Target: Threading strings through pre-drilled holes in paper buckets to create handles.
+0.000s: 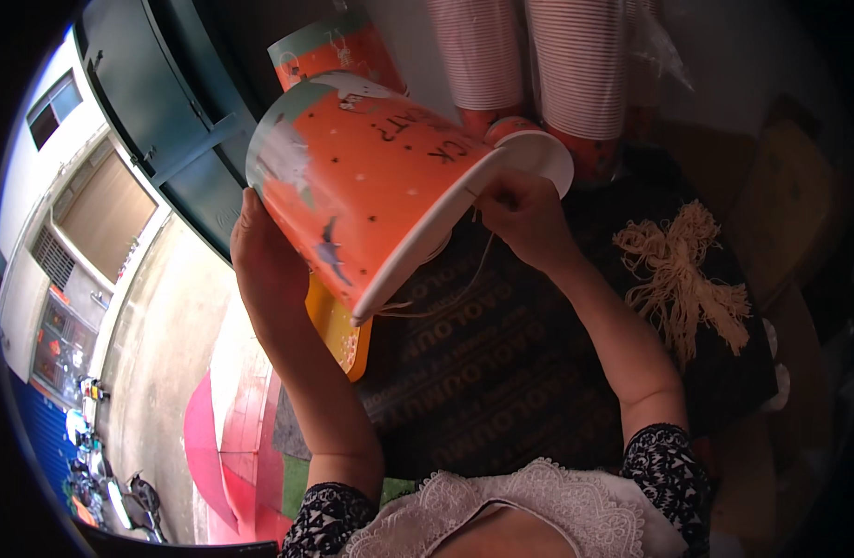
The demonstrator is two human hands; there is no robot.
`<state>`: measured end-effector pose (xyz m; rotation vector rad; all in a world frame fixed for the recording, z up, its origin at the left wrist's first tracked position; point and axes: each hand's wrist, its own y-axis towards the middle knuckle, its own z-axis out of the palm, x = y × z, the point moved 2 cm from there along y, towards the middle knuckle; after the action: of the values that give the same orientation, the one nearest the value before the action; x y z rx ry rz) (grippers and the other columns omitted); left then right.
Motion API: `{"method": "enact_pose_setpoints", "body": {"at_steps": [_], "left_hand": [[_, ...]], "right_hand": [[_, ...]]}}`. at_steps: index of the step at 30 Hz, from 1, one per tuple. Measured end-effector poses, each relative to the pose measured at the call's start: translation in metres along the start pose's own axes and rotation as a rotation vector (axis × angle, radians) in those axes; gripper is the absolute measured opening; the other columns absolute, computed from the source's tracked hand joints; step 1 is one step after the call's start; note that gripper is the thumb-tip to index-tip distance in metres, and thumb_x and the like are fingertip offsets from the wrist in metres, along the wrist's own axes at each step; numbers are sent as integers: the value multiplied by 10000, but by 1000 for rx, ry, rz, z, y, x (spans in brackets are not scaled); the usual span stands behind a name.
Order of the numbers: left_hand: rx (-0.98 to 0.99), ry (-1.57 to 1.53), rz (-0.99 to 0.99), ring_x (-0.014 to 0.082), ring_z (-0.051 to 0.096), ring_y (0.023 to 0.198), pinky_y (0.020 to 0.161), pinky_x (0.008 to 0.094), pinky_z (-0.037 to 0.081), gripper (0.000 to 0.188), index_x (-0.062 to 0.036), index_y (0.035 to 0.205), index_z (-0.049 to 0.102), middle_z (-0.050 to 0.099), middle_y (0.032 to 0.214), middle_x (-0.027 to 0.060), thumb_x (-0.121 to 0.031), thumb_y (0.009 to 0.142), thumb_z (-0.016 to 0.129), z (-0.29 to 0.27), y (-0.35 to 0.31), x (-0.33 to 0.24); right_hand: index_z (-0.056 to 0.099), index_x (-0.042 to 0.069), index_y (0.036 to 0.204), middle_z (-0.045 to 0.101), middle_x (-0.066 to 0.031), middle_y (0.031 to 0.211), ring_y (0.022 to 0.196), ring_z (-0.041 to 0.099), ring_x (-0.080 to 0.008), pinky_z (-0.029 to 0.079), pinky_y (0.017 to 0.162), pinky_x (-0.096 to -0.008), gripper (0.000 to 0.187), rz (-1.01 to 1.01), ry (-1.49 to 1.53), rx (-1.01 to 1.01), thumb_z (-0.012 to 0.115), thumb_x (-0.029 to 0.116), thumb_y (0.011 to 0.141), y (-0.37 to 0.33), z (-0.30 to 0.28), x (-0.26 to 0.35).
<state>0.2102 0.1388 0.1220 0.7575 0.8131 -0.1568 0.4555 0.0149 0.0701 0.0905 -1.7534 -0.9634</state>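
A large orange paper bucket (371,177) is held tilted at the centre of the frame, its white rim turned toward the lower right. Its left side is supported by the left hand (267,256) — whether the hidden fingers are spread or pressed together cannot be told. Near the rim, a thin string (489,246) is pinched by the fingers of the right hand (531,219). Below, a yellow tray (363,349) is partly covered. A cream string bundle (684,279) is laid on the dark worktop (501,381), at right.
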Motion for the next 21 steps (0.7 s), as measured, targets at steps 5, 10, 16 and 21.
{"method": "enact_pose_setpoints", "body": {"at_steps": [5, 10, 16, 21], "left_hand": [[15, -166, -119, 253, 572, 1157, 994, 398, 462, 493, -34, 1350, 469, 555, 1316, 138, -391, 1011, 440, 1, 1, 3], [18, -294, -155, 265, 581, 1141, 974, 394, 477, 484, -34, 1347, 473, 553, 1317, 146, -381, 1010, 447, -10, 5, 6], [53, -225, -70, 270, 588, 1145, 959, 408, 478, 454, 22, 1281, 511, 598, 1247, 170, -334, 1003, 476, -17, 9, 5], [-8, -4, 54, 230, 621, 1055, 904, 357, 476, 432, 67, 1194, 544, 637, 1157, 153, -316, 999, 502, -20, 12, 5]], "right_hand": [[607, 7, 829, 565, 11, 658, 616, 517, -48, 428, 559, -231, 81, -134, -28, 142, 639, 82, 837, -3, -4, 2], [612, 15, 843, 577, 15, 682, 613, 516, -45, 417, 548, -229, 92, -138, -16, 204, 626, 97, 883, -1, -7, 5], [625, -2, 1073, 587, 4, 688, 587, 530, -40, 423, 529, -209, 202, 62, 128, 171, 566, 143, 946, 5, -9, 5], [587, 17, 1215, 619, -13, 641, 475, 467, -15, 343, 441, -169, 287, 82, 189, 187, 502, 165, 983, 2, -14, 14]]}}
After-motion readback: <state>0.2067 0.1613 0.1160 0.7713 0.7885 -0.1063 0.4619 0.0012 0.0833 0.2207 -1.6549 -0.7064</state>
